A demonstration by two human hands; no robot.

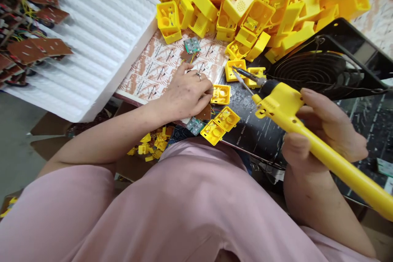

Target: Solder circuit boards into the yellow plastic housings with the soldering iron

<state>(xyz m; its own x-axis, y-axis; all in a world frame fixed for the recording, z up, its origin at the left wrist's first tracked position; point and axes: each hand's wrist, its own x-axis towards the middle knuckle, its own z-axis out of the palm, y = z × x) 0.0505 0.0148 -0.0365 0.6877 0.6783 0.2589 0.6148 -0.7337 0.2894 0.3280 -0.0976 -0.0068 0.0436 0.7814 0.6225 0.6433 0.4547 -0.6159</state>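
My right hand (322, 131) is wrapped round the handle of a yellow soldering iron (285, 108), whose dark tip points left toward small yellow casings on the bench. My left hand (186, 94), a ring on one finger, lies palm down with fingers curled on a brown circuit board (204, 112) beside an open yellow casing (221, 94). Two more open yellow casings (219, 125) lie just in front of it, with a small green circuit board (195, 126) next to them.
A big heap of yellow plastic housings (260, 0) fills the back. A white foam tray (101, 37) holds brown circuit boards (37, 45) at far left. A black fan (319, 69) stands at right. Another green board (192, 45) lies on printed paper.
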